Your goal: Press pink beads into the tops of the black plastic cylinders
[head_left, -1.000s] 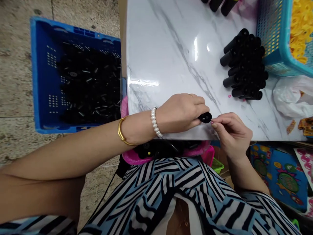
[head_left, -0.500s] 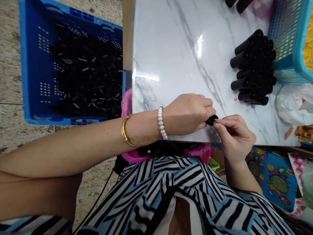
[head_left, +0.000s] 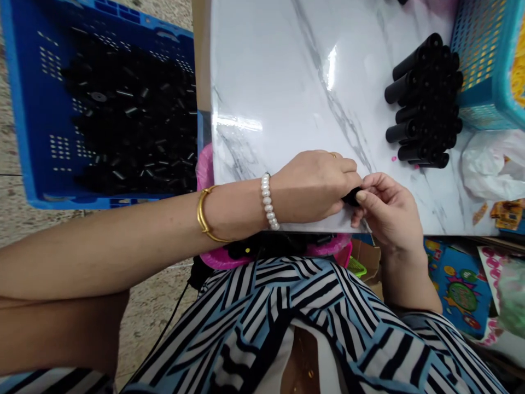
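Note:
My left hand (head_left: 314, 185) rests at the near edge of the white marble table (head_left: 287, 82), fingers curled round a small black round part (head_left: 353, 197). My right hand (head_left: 388, 210) meets it from the right, thumb and fingertips pinched on the same black part. Most of the part is hidden between the two hands. A pearl bracelet and a gold bangle sit on my left wrist.
A pile of black tubes (head_left: 424, 104) lies on the table at the right, beside a teal basket (head_left: 478, 65) of yellow pieces. A blue crate (head_left: 28, 109) full of black parts stands on the floor at the left. A pink basket (head_left: 213, 257) sits on my lap.
My right hand has closed in on the black part, which now shows less between the fingers. The view has shifted slightly.

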Demonstrator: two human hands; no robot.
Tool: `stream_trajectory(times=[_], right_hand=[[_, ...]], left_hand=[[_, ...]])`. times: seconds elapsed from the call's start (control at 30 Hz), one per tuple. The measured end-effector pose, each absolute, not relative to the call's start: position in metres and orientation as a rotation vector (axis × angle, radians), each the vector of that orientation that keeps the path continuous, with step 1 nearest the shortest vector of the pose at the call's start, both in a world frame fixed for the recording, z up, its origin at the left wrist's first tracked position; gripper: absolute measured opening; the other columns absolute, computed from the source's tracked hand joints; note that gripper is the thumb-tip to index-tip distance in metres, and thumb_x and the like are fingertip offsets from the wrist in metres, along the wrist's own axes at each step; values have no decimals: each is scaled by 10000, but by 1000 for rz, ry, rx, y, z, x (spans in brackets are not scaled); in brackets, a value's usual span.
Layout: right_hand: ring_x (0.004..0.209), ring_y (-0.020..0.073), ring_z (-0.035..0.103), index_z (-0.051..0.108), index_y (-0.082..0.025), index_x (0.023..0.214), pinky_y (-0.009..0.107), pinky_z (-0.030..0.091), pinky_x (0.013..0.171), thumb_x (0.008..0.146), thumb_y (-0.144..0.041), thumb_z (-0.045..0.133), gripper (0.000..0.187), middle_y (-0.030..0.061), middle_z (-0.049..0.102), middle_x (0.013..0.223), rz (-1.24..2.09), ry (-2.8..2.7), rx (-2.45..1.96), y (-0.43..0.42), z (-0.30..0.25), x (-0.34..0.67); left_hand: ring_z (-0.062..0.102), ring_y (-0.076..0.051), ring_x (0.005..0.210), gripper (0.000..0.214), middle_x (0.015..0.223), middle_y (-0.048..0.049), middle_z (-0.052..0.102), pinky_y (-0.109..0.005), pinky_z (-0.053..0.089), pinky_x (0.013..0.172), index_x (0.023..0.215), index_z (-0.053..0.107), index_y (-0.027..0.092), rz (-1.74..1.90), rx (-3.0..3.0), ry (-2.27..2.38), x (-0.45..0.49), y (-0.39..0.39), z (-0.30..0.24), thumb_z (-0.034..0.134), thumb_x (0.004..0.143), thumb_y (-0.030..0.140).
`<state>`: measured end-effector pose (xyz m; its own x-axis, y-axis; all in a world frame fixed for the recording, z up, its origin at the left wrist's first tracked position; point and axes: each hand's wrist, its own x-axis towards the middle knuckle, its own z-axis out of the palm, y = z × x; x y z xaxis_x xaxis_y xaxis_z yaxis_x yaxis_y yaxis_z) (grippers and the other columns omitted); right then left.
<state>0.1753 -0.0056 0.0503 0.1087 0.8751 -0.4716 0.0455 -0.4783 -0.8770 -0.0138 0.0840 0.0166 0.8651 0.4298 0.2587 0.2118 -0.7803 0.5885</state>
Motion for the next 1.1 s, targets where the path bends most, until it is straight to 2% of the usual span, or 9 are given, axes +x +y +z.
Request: stream_trajectory(times=[0.13, 0.33, 0.57, 0.63, 0.7, 0.83, 0.9, 1.03, 1.1], right_hand=[[519, 104, 663, 627, -215, 917, 272, 650, 547, 766, -359, 887, 333, -60, 668, 684, 1612, -788, -1609, -1, 53, 181], [500, 80, 635, 595, -215, 909, 273, 659, 583, 789, -336, 868, 322, -77, 641, 671, 1556, -816, -1638, 0, 54, 174], [459, 83, 606, 462, -246, 872, 207, 530, 501, 803, -456, 812, 414, -107, 581, 601, 1419, -1001, -1658, -3, 39, 173], [467, 88, 605, 434, -248, 859, 207, 513, 524, 815, -448, 789, 411, -111, 578, 566, 1383, -1019, -1648, -8, 34, 171], [470, 87, 584, 411, -245, 835, 205, 483, 538, 834, -433, 756, 393, -100, 594, 545, 1341, -1033, -1640, -10, 29, 167], [508, 90, 549, 408, -240, 794, 204, 408, 530, 845, -388, 711, 341, -98, 556, 541, 1213, -1096, -1560, -13, 24, 155], [527, 85, 534, 428, -236, 789, 205, 384, 526, 848, -357, 702, 305, -99, 528, 570, 1139, -1129, -1533, -28, 23, 151], [553, 133, 642, 463, -254, 818, 236, 438, 506, 835, -382, 713, 281, -88, 560, 589, 1392, -1063, -1447, -88, 3, 143], [545, 150, 659, 498, -265, 781, 246, 439, 470, 795, -410, 748, 289, -86, 574, 591, 1460, -1070, -1457, -116, -13, 139]], left_hand=[[666, -212, 982, 254, 1057, -48, 691, -381, 537, 896, 1156, 724, 141, 405, 2453, 471, -12, 86, 21, 638, 951, 265], [669, -200, 973, 257, 1050, -44, 689, -376, 536, 889, 1135, 734, 140, 328, 2433, 470, -12, 86, 28, 652, 964, 314], [660, -204, 927, 271, 1031, -42, 683, -321, 522, 809, 1106, 720, 151, 449, 2484, 507, -12, 84, 20, 661, 927, 347], [650, -203, 892, 290, 1011, -65, 675, -320, 525, 795, 1091, 687, 127, 501, 2519, 446, -11, 81, 17, 674, 884, 330], [636, -197, 876, 280, 992, -64, 660, -318, 527, 798, 1103, 650, 133, 546, 2548, 381, -10, 82, 13, 628, 903, 327], [625, -187, 940, 241, 1012, -63, 633, -295, 534, 834, 1114, 599, 149, 549, 2607, 341, -13, 84, 13, 571, 906, 267], [624, -185, 909, 241, 1017, -75, 625, -290, 541, 784, 1114, 588, 138, 540, 2680, 328, -18, 70, 17, 540, 898, 233], [608, -226, 795, 270, 946, -86, 636, -353, 543, 665, 1102, 611, 135, 512, 2826, 198, -37, 7, 4, 553, 880, 277], [627, -250, 802, 247, 985, -105, 671, -392, 558, 675, 1109, 634, 127, 473, 2964, 167, -48, -23, -14, 540, 900, 221]])
